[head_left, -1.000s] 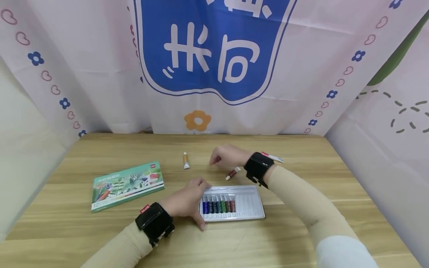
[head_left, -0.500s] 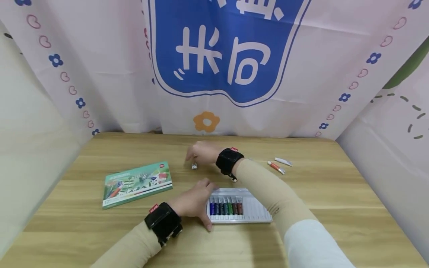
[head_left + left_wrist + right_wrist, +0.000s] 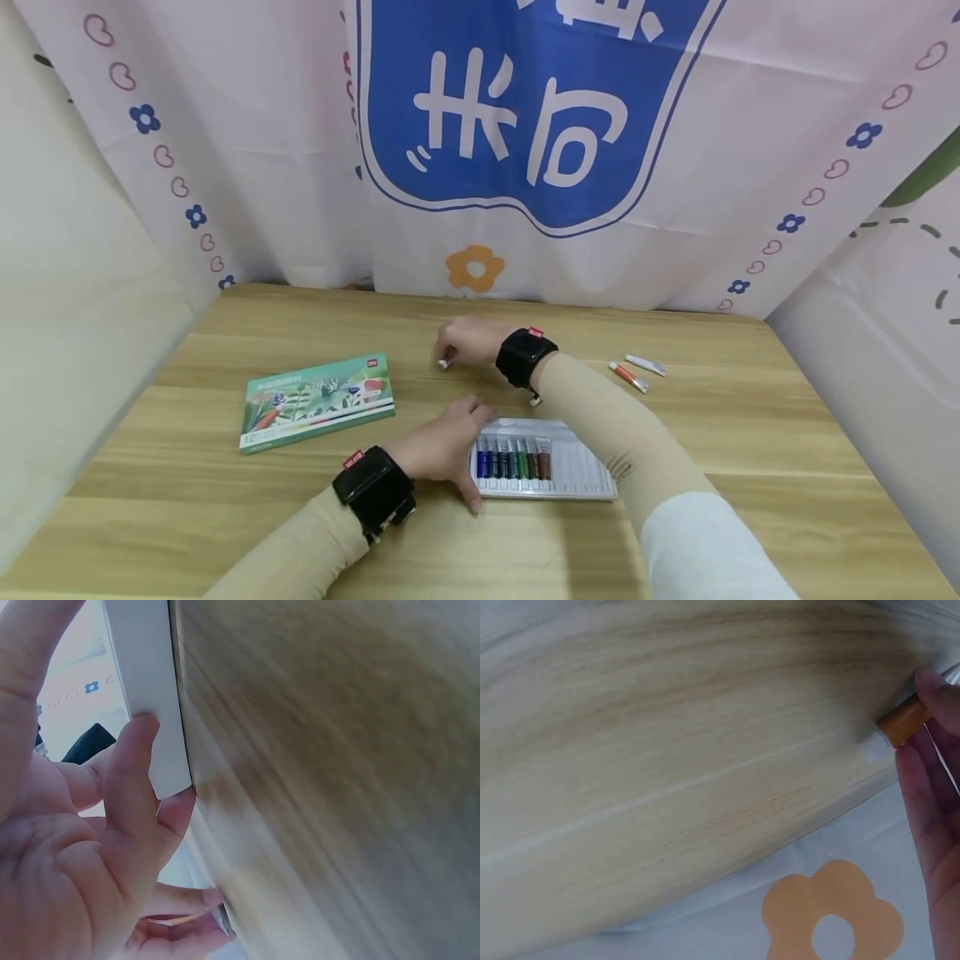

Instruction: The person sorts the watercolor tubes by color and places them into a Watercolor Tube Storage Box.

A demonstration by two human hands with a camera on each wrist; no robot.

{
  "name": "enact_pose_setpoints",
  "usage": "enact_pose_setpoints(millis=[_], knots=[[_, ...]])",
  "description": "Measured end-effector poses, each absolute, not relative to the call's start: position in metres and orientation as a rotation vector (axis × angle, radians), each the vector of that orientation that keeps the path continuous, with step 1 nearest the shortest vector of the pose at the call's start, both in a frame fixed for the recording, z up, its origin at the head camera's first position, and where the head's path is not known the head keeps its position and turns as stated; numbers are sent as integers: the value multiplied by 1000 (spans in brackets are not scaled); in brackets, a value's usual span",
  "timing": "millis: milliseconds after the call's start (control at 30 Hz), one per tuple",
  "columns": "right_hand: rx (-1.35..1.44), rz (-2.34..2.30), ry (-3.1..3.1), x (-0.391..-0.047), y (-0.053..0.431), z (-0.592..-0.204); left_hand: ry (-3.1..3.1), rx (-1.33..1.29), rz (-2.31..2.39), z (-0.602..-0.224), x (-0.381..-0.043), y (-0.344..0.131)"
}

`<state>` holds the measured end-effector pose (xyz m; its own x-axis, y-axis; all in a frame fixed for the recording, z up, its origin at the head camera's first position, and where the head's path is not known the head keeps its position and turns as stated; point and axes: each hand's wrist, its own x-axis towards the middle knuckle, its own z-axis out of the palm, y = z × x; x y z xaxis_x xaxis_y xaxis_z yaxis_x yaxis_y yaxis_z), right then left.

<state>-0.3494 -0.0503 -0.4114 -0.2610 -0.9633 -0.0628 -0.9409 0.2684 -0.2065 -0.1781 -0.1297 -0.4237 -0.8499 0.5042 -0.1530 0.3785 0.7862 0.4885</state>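
My left hand (image 3: 447,443) grips the left end of a white plastic paint tray (image 3: 573,468), thumb at the near edge and fingers at the far one. The tray's white wall (image 3: 142,682) shows between the fingers in the left wrist view. Several small paint tubes (image 3: 513,462), from blue through green to brown, lie side by side in its left part. Beyond the tray, my right hand (image 3: 472,340) pinches an ochre paint tube (image 3: 904,721) between thumb and fingers, close over the table. My right forearm covers the tray's right end.
An orange-red paint tube (image 3: 628,377) and a white paint tube (image 3: 646,365) lie on the wooden table (image 3: 750,417) to the right. A green illustrated paint box (image 3: 318,402) lies at the left. A printed cloth (image 3: 300,208) hangs behind the table.
My right hand has moved left to the ochre tube and now pinches it. The forearm has come across the tray's right end and uncovered the orange-red tube. My left hand stays at the tray.
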Motion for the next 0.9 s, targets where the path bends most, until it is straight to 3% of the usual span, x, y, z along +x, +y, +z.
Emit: enact_pose_setpoints(millis=[267,900], knots=[[-1719,-197,2537,-343,-13,-413,2682,700,724,-424,-177,-127],[-1013,-685,2663,-285,95,-392,2686,665,696,-423,-185,-123]])
